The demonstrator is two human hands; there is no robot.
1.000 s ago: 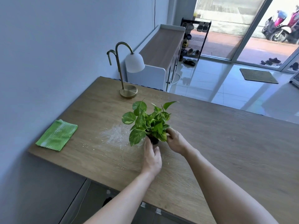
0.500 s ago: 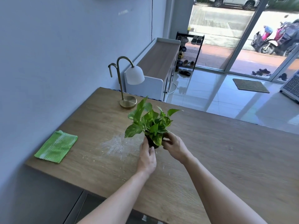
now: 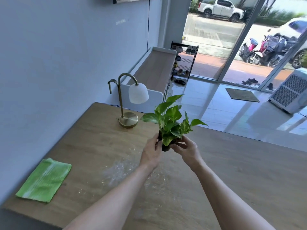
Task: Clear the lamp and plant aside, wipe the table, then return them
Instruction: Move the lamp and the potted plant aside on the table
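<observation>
A small green leafy plant (image 3: pixel 171 121) in a dark pot is lifted off the wooden table (image 3: pixel 240 171), tilted a little to the right. My left hand (image 3: pixel 152 152) grips the pot's left side and my right hand (image 3: pixel 186 149) grips its right side. A brass lamp (image 3: pixel 127 119) with a white shade stands at the table's far left corner. A folded green cloth (image 3: pixel 44 179) lies flat near the table's left front edge. White crumbs and dust (image 3: pixel 123 170) are scattered on the wood below my left hand.
A grey wall runs along the table's left side. Beyond the far edge stand a low white cabinet (image 3: pixel 156 70) and a shoe rack (image 3: pixel 183 61). A white cooler unit (image 3: pixel 289 92) stands on the tiled floor at right.
Both hands have lifted the plant off the table and carried it up and toward the right. The lamp and cloth have not moved.
</observation>
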